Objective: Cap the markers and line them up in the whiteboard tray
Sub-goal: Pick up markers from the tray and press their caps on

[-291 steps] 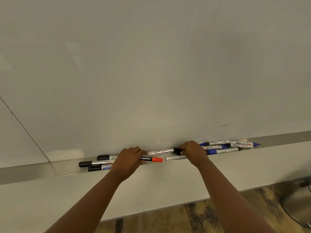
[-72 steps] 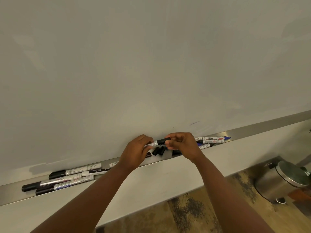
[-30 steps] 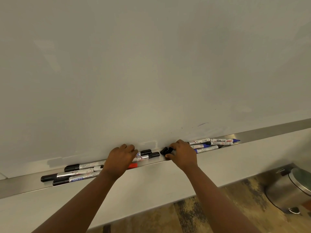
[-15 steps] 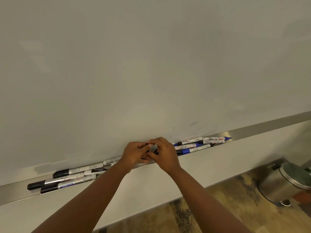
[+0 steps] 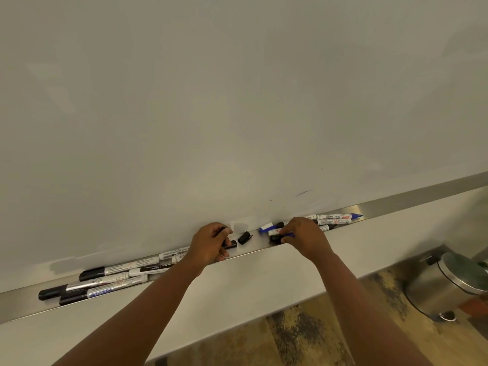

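Hands apart again over the tray

Left of the loose black marker cap (image 5: 244, 237) on the long steel whiteboard tray (image 5: 396, 204), my left hand (image 5: 208, 244) now grips a black-tipped marker (image 5: 229, 243). Right of it, my right hand (image 5: 303, 235), together with the left a moment ago, pinches a white-barrelled marker (image 5: 274, 231). I judge another capping comes next.

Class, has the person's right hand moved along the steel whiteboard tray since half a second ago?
Yes. The right hand has moved rightward along the steel whiteboard tray, away from the left hand, toward the blue-capped markers.
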